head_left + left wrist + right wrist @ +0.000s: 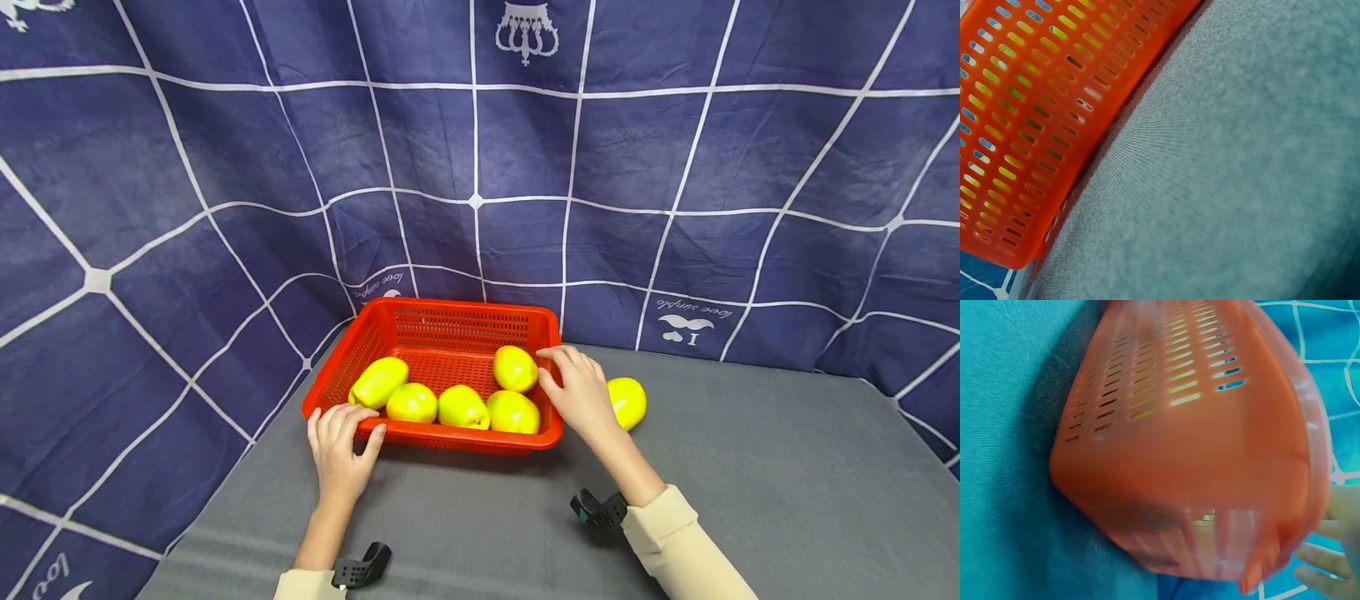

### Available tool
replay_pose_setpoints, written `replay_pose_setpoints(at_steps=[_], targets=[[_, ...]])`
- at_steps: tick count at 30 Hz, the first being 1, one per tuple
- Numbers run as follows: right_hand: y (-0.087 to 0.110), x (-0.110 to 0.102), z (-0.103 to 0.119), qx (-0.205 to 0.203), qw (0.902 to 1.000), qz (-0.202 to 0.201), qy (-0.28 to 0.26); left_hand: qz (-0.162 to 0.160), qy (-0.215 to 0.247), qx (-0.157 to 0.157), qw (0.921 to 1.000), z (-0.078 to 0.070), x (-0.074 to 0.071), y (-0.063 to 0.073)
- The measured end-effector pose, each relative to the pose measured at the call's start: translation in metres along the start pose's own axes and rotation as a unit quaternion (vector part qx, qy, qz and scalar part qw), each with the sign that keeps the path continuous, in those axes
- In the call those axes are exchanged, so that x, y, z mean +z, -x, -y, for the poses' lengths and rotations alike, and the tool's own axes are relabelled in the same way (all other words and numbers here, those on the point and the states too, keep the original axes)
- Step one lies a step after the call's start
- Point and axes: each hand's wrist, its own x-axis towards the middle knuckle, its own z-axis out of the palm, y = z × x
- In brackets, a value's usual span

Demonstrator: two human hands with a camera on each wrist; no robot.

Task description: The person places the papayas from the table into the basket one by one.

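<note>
A red plastic basket point(470, 435) with slotted walls holds several glossy yellow lemon-like fruits point(462, 407). My left hand point(341, 454) is at its front left corner, fingers bent over the rim and thumb against the front edge. My right hand point(581, 392) reaches over the right rim with fingers and thumb apart, tips close to the rearmost fruit point(515, 368). In the right wrist view, the fingers point(1322, 559) show beside the basket corner point(1210, 469). The left wrist view shows the basket's slotted wall point(1041, 119), with the left hand out of frame.
Another yellow fruit point(627, 402) lies on the grey cloth-covered table point(765, 467), just right of the right hand and partly behind it. A blue curtain point(637, 150) with white grid lines hangs behind the basket and along the left side.
</note>
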Motion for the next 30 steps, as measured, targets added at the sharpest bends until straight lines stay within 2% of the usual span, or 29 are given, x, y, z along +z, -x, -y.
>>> replay_pose_setpoints(at_steps=[3, 7, 13, 16, 20, 25, 30], targets=[[0.013, -0.005, -0.01, 0.022, 0.9982, -0.046, -0.033, 0.003, -0.002, 0.0, 1.0, 0.0, 0.0, 0.001], [0.029, -0.008, -0.025, 0.064, 0.9897, -0.105, -0.072, 0.008, -0.003, -0.003, 1.0, 0.0, -0.001, 0.001], [0.047, -0.002, -0.053, 0.128, 0.9747, -0.16, -0.088, 0.005, 0.006, -0.005, 1.0, -0.001, -0.001, -0.001], [0.055, 0.005, -0.063, 0.155, 0.971, -0.163, -0.082, 0.003, 0.004, -0.002, 1.0, -0.001, -0.001, 0.0], [0.065, 0.014, -0.073, 0.18, 0.9716, -0.142, -0.058, 0.006, -0.004, -0.002, 1.0, -0.001, -0.002, 0.0], [0.069, 0.021, -0.08, 0.184, 0.9729, -0.136, -0.031, 0.009, -0.006, -0.004, 0.9999, -0.001, -0.002, 0.001], [0.07, 0.022, -0.084, 0.2, 0.9715, -0.126, -0.022, -0.005, 0.002, 0.004, 1.0, -0.003, -0.001, 0.0]])
